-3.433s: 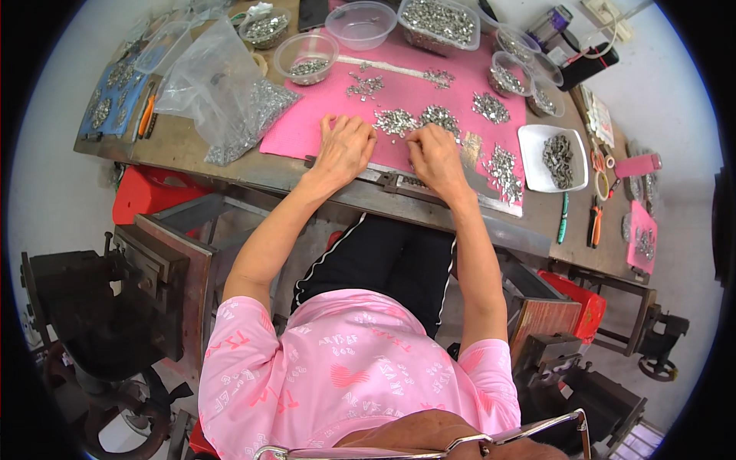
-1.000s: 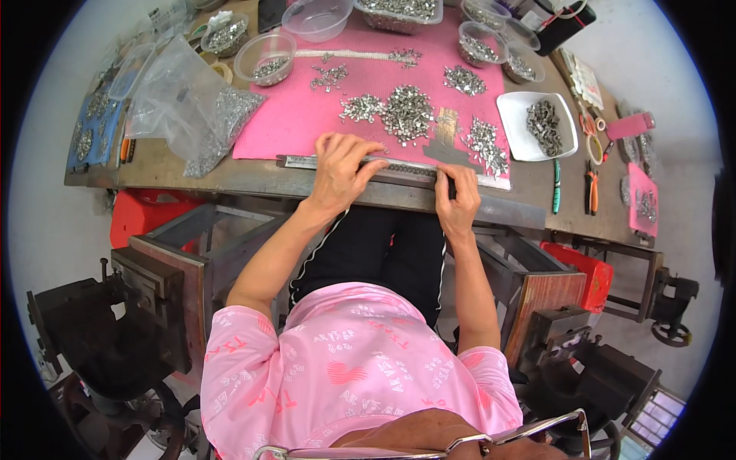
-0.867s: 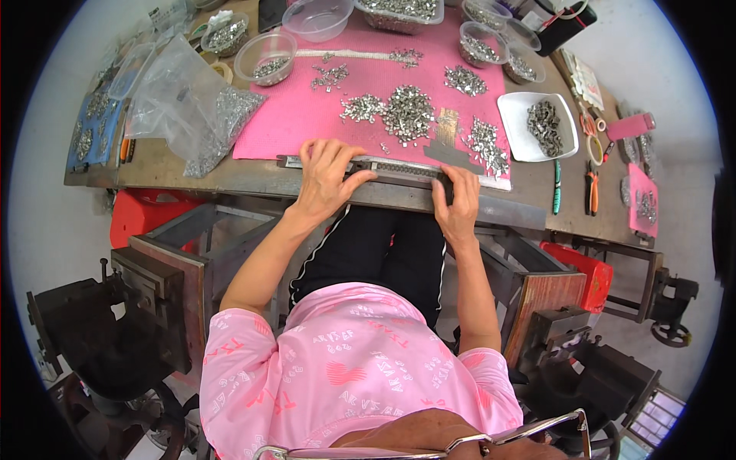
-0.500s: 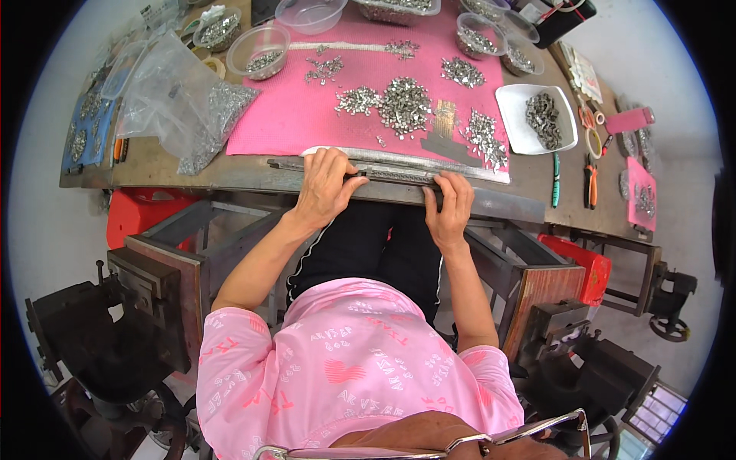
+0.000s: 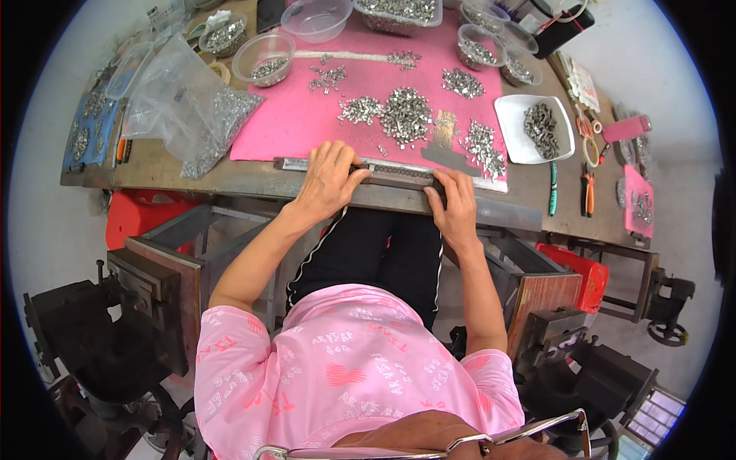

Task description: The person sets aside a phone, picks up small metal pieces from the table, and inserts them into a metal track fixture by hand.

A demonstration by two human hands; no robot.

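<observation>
A long, narrow dark metal bar [image 5: 399, 175] lies along the near edge of the pink mat. Small metal pieces seem to sit in a row along its top, too fine to make out singly. My left hand [image 5: 330, 182] grips the bar left of its middle, thumb on the near side and fingers over the far side. At its right end my right hand [image 5: 454, 205] pinches it between thumb and fingers. On the mat beyond, a heap of small shiny metal pieces [image 5: 406, 115] lies among several smaller piles.
The pink mat [image 5: 264, 130] covers the middle of the bench. A clear plastic bag [image 5: 172, 100] of metal parts lies left. At right stand a white tray [image 5: 510, 142] of darker pieces, a teal-handled tool [image 5: 553, 190] and orange-handled pliers [image 5: 587, 192]. Clear tubs [image 5: 264, 57] line the back.
The bar has shifted slightly and now covers more of the mat's pale near edge. Both hands keep their hold on it. The whole view has moved a little.
</observation>
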